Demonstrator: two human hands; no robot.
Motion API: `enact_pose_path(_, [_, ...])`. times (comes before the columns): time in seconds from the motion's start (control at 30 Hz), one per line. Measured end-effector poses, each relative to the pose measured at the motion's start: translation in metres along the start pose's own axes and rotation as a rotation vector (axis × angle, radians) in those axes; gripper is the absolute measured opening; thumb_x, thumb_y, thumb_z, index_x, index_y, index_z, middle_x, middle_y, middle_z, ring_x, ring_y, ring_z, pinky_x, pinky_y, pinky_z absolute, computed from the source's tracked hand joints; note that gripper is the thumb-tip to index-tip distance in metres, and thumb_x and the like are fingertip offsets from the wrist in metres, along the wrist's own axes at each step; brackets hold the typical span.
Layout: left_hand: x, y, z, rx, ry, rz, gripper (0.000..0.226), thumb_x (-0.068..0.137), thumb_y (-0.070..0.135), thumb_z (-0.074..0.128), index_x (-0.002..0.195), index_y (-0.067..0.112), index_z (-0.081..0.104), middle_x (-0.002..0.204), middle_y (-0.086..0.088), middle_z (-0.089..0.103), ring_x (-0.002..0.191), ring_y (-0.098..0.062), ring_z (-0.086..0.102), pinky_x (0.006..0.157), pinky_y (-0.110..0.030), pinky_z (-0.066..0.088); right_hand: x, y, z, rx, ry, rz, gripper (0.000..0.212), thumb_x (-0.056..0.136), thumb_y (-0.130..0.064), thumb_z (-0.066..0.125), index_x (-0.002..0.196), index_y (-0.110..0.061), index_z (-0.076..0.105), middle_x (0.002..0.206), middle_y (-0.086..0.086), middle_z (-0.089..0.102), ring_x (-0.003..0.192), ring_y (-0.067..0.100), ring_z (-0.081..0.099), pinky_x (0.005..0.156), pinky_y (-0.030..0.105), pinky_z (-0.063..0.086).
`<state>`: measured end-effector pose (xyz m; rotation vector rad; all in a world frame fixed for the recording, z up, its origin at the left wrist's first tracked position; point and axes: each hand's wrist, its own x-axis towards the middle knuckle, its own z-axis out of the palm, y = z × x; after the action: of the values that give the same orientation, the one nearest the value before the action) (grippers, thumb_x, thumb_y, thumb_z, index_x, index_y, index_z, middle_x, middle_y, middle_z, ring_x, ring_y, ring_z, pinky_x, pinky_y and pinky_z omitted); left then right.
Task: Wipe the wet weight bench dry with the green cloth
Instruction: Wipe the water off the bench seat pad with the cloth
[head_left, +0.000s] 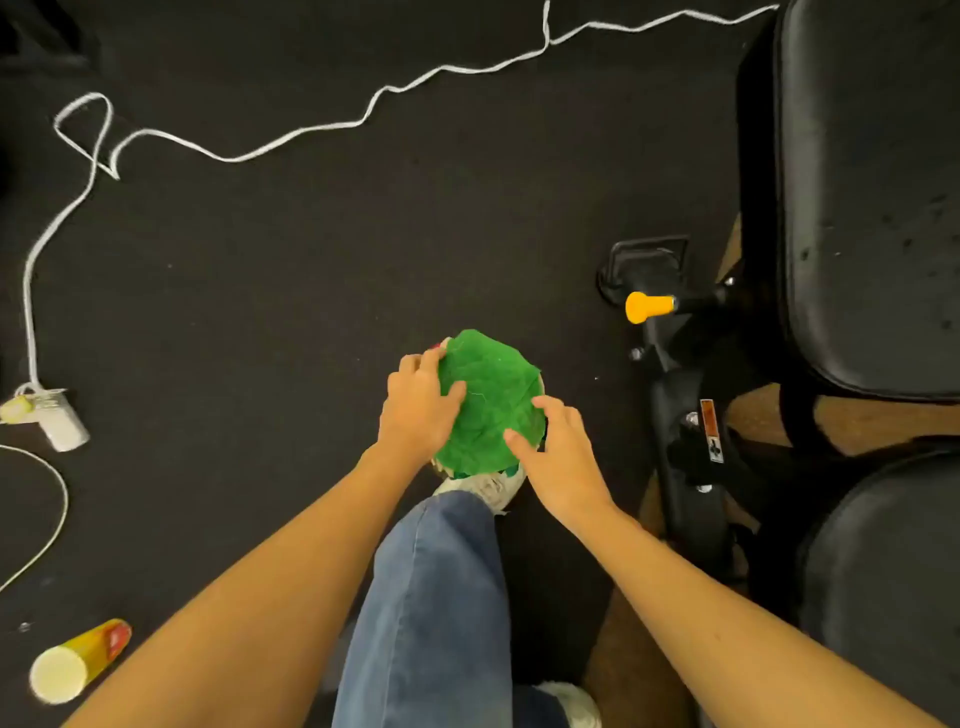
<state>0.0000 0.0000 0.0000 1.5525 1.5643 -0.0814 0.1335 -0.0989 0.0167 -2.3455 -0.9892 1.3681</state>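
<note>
The green cloth (488, 405) lies bunched in a round heap low over the dark floor, just beyond my shoe. My left hand (421, 405) grips its left edge, fingers curled over the rim and thumb on top. My right hand (558, 452) rests on the lower right edge, with thumb and forefinger touching the fabric. The black padded weight bench (872, 208) stands to the right of the cloth and apart from it. Small droplets speckle its long pad. A second pad (893, 571) sits at the lower right. What lies beneath the cloth is hidden.
A yellow adjustment knob (647, 306) sticks out left from the bench's black frame (685, 467). A white cord (291, 135) snakes across the floor to a white plug block (60, 421). A yellow can (78, 660) lies at the lower left. My jeans leg (431, 597) is below the cloth.
</note>
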Motion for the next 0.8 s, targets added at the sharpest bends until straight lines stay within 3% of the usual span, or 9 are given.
enact_pose_path(0.13, [0.005, -0.006, 0.01, -0.008, 0.095, 0.035, 0.05, 0.094, 0.032, 0.055, 0.14, 0.018, 0.043, 0.137, -0.008, 0.042, 0.123, -0.03, 0.04, 0.098, -0.041, 0.035, 0.012, -0.001, 0.015, 0.07, 0.118, 0.012, 0.044, 0.09, -0.031, 0.062, 0.128, -0.018, 0.044, 0.127, 0.004, 0.041, 0.116, 0.021, 0.047, 0.095, 0.038, 0.046])
enact_pose_path(0.27, [0.004, -0.011, 0.014, 0.018, 0.233, 0.092, 0.033, 0.09, 0.031, 0.062, 0.119, 0.018, 0.056, 0.124, -0.005, 0.044, 0.116, -0.025, 0.04, 0.09, -0.043, 0.037, 0.014, 0.001, 0.021, 0.054, 0.209, -0.001, 0.029, 0.088, -0.031, 0.066, 0.11, -0.022, 0.051, 0.117, -0.001, 0.041, 0.11, 0.015, 0.038, 0.087, 0.029, 0.042])
enact_pose_path(0.43, [-0.001, -0.006, 0.007, 0.151, 0.343, 0.2, 0.021, 0.081, 0.025, 0.073, 0.094, 0.017, 0.058, 0.111, -0.004, 0.048, 0.107, -0.024, 0.041, 0.082, -0.038, 0.032, 0.008, -0.004, 0.017, 0.044, 0.281, -0.009, 0.014, 0.085, -0.033, 0.069, 0.094, -0.027, 0.06, 0.108, -0.008, 0.039, 0.102, 0.008, 0.03, 0.095, 0.036, 0.041])
enact_pose_path(0.6, [-0.017, 0.01, -0.026, 0.027, 0.228, 0.324, 0.024, 0.08, 0.017, 0.073, 0.079, 0.021, 0.049, 0.089, 0.007, 0.054, 0.089, -0.016, 0.047, 0.079, -0.033, 0.036, -0.021, -0.017, -0.005, 0.147, 0.286, -0.138, 0.013, 0.086, -0.031, 0.068, 0.091, -0.025, 0.057, 0.115, -0.008, 0.052, 0.115, 0.009, 0.039, 0.095, 0.031, 0.037])
enact_pose_path(0.7, [-0.04, 0.03, -0.057, -0.056, 0.139, 0.391, 0.026, 0.081, 0.013, 0.07, 0.076, 0.02, 0.046, 0.078, 0.003, 0.053, 0.073, -0.013, 0.047, 0.067, -0.028, 0.038, -0.047, -0.035, -0.032, 0.273, 0.272, -0.2, 0.013, 0.089, -0.026, 0.066, 0.09, -0.023, 0.053, 0.098, -0.009, 0.056, 0.096, 0.0, 0.047, 0.079, 0.013, 0.036])
enact_pose_path(0.8, [-0.06, 0.059, -0.091, -0.114, 0.029, 0.432, 0.027, 0.086, 0.017, 0.068, 0.078, 0.021, 0.043, 0.073, -0.001, 0.054, 0.06, -0.019, 0.05, 0.058, -0.03, 0.043, -0.068, -0.055, -0.067, 0.416, 0.273, -0.259, 0.017, 0.09, -0.022, 0.064, 0.086, -0.026, 0.048, 0.077, -0.014, 0.049, 0.07, 0.001, 0.046, 0.064, 0.013, 0.037])
